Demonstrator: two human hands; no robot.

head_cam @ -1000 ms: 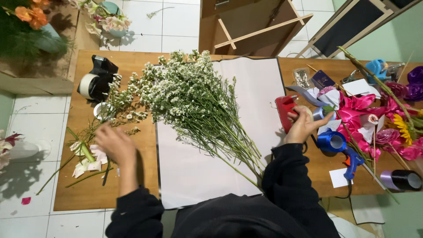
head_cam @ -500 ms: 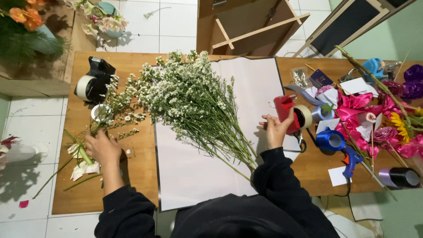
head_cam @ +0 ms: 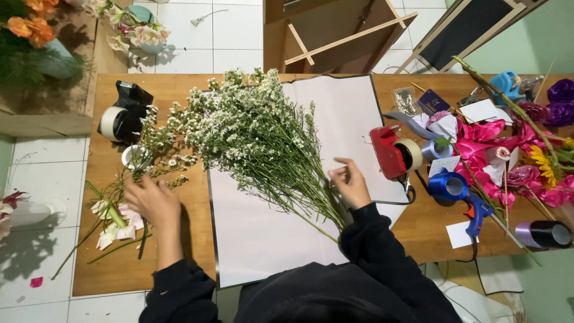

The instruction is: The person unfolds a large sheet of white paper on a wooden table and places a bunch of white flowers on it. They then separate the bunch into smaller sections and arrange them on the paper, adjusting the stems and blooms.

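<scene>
White filler flowers [head_cam: 251, 128], a large loose bunch on thin green stems, lie diagonally across a sheet of white wrapping paper [head_cam: 269, 239] spread on the wooden tabletop [head_cam: 107, 281], the blooms toward the far left corner of the sheet and the stem ends converging near the right hand [head_cam: 350, 182]. Right hand rests at the lower stems, fingers [head_cam: 342, 161] loosely spread and not closed on anything; whether the palm touches the stems cannot be told. Left hand [head_cam: 152, 200] lies on the tabletop left of the paper, fingers reaching into a smaller scatter of white-flowered sprigs [head_cam: 158, 149] and cut green stems [head_cam: 107, 230] (with pale fallen petals among them); whether those fingers pinch a stem is hidden by the back of the hand. A black tape dispenser [head_cam: 122, 113] sits at the far left edge of the tabletop, a small white roll just beside it. A red tape dispenser [head_cam: 391, 152] stands on the right edge of the paper, near the right hand but apart from it. Farther right lie a blue ribbon roll [head_cam: 448, 185], a blue glue gun [head_cam: 475, 209], pink ribbon flowers [head_cam: 484, 143] and a dark ribbon roll [head_cam: 547, 234]. Both sleeves are black.
</scene>
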